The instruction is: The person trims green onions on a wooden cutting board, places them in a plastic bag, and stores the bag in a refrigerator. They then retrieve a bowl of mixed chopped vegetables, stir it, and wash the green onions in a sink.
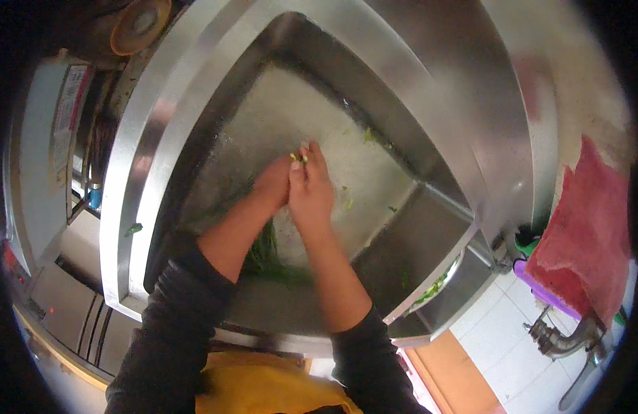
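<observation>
My left hand (274, 181) and my right hand (312, 189) are close together over the basin of a stainless steel sink (293, 103). Small pale green stem pieces (299, 158) show between the fingertips; which hand grips them is hard to tell. Below my wrists, a bunch of long green leafy vegetable (264, 248) lies at the near side of the basin, partly hidden by my left forearm. Loose leaf scraps (370, 136) are scattered over the basin floor and along its right side.
A bowl or plate of green pieces (435, 290) sits in the compartment at the lower right. A leaf scrap (134, 229) lies on the left rim. Right of the sink are a red cloth (583, 222) and a metal tap fitting (557, 339).
</observation>
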A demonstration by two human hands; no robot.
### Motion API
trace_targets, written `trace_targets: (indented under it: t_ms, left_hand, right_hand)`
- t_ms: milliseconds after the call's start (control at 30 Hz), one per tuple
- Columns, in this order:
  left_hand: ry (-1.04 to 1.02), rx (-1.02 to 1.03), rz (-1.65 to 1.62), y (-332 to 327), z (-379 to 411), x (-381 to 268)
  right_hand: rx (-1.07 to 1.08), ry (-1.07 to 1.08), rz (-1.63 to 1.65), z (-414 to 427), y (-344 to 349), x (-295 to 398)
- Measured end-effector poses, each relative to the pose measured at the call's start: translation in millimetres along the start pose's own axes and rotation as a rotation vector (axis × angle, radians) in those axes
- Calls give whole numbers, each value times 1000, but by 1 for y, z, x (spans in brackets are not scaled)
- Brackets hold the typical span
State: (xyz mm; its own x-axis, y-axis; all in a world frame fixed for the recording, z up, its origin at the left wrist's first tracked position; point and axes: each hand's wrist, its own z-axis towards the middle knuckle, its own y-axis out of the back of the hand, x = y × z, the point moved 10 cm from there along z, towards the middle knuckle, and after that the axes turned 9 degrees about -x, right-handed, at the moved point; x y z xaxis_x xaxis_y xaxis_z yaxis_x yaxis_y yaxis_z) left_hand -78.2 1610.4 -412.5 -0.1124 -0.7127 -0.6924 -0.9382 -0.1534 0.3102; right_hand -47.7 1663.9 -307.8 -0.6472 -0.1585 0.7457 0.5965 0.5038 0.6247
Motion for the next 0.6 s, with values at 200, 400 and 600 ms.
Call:
trace_targets:
  t_ms: [200, 400, 600]
  left_hand:
    - [-296, -275, 43, 12, -25, -35]
    - [-117, -228, -29, 28, -9, -23]
    - [-165, 10, -18, 34, -23, -47]
  right_hand:
    - [-69, -20, 31, 36, 4, -43]
    - [-348, -615, 555, 40, 23, -164]
    - [347, -294, 461, 13, -17, -41]
